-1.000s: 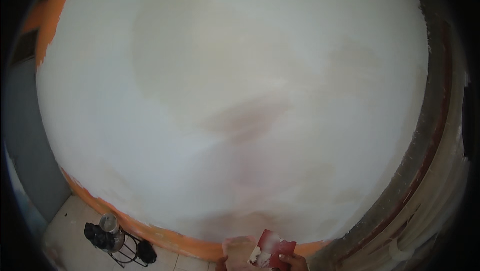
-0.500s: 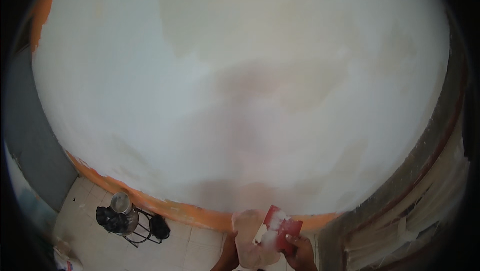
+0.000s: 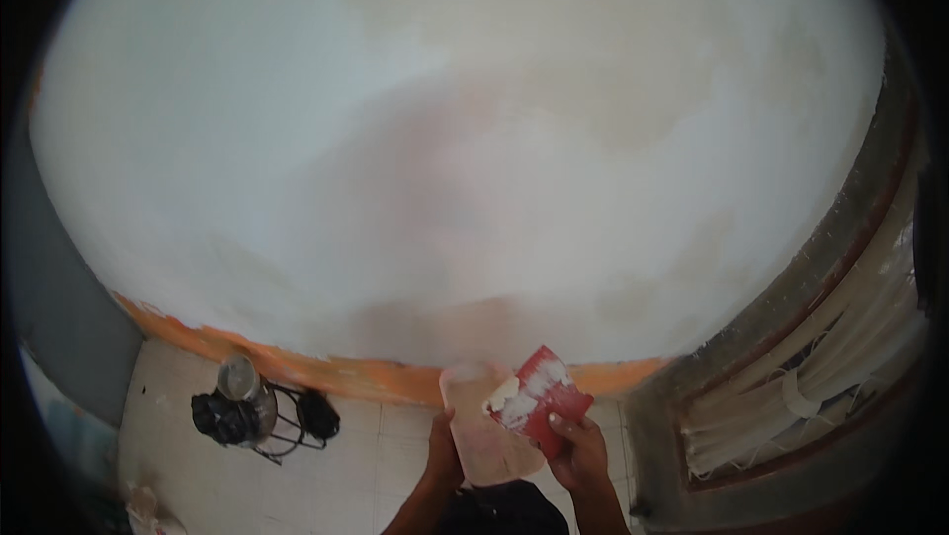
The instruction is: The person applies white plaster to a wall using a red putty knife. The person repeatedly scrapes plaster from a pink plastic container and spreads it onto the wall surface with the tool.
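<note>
My left hand (image 3: 445,448) grips the left edge of a pale pinkish, rounded-corner board (image 3: 486,448), held out low in front of me. In my right hand (image 3: 581,454) is a red flat putty spreader (image 3: 561,410), its face smeared with white putty. A cream lump of putty (image 3: 506,402) clings along the spreader's left edge, over the board's right side; whether the two touch I cannot tell. Beyond them rises a broad wall (image 3: 297,169), coated white with beige, damp-looking patches, and an orange strip (image 3: 376,377) along its foot.
On the left a black-legged stool (image 3: 285,428) stands on the tiled floor (image 3: 346,481), with a metal pot (image 3: 238,377) and black plastic bag (image 3: 225,420) on it. A grey panel (image 3: 74,288) borders the left. At right is a window with pale curtains (image 3: 751,426).
Both hands, the board and the spreader sit higher in view. The spreader has tilted, showing more of its putty-streaked face. The view has shifted downward, with more floor visible.
</note>
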A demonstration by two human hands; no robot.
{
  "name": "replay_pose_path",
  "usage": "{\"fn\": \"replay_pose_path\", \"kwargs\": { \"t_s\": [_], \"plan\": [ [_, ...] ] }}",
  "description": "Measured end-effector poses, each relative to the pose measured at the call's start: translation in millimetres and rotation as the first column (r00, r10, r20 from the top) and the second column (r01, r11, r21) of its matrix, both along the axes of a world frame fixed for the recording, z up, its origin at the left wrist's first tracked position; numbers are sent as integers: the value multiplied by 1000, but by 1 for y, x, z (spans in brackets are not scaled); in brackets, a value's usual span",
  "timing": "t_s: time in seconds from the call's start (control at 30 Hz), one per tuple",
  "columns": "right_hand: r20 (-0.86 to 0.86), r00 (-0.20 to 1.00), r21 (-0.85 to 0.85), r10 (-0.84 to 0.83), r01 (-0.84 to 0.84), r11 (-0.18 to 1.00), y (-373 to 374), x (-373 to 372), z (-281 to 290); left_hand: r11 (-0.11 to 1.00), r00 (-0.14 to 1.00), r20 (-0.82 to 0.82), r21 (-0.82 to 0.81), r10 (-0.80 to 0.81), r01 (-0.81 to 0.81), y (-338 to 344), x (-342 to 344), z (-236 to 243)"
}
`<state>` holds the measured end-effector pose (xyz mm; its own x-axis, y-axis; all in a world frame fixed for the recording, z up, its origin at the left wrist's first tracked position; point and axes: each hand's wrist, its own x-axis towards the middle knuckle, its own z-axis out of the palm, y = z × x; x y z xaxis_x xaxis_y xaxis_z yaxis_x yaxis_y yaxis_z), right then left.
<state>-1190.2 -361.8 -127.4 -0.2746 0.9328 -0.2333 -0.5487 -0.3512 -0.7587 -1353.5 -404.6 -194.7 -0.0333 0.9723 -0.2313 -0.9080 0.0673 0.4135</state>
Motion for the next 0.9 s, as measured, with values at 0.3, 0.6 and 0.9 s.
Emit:
{"fn": "replay_pose_path", "kwargs": {
  "t_s": [0.3,0.6,0.9],
  "plan": [
    [-42,996,-32,82,-83,996,57,-3,-46,997,998,-47,-61,41,-44,36,-16,-51],
    [-78,988,-93,135,-142,986,94,-18,-91,991,989,87,-74,120,-113,71,-24,-121],
    [-150,985,-150,84,-107,983,72,-180,-135,989,992,82,-123,93,-83,55,-189,-178]
  ]
}}
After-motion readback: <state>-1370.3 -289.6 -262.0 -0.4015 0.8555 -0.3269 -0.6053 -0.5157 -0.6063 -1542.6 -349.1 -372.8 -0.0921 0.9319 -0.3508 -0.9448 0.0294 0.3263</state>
